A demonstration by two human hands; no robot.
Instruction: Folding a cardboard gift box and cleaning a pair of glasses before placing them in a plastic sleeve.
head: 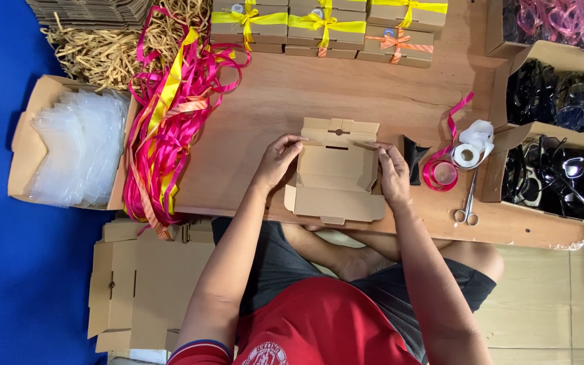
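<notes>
Cardboard box, flat brown and half folded, lies on the near middle of the wooden table, its lid flap standing open on the far side and a small tab pointing toward you at the near edge. Your left hand rests against the box's left wall, fingers curled over the top edge of that wall and pinching it lightly. Your right hand does the same on the right wall, fingers bent over the upper right corner, thumb on the outside; both hands are partly closed on the cardboard, not clenched.

Just right of your right hand sits a small black pouch, then a roll of pink ribbon, a roll of white tape and scissors near the table's front edge. Far across the table stand finished boxes tied with yellow and orange bows. To the left, a tangle of pink and yellow ribbons hangs over the table's edge, beside a carton of clear plastic bags. Shredded paper straw lies far left. Open cartons of dark glasses sit at the right.
</notes>
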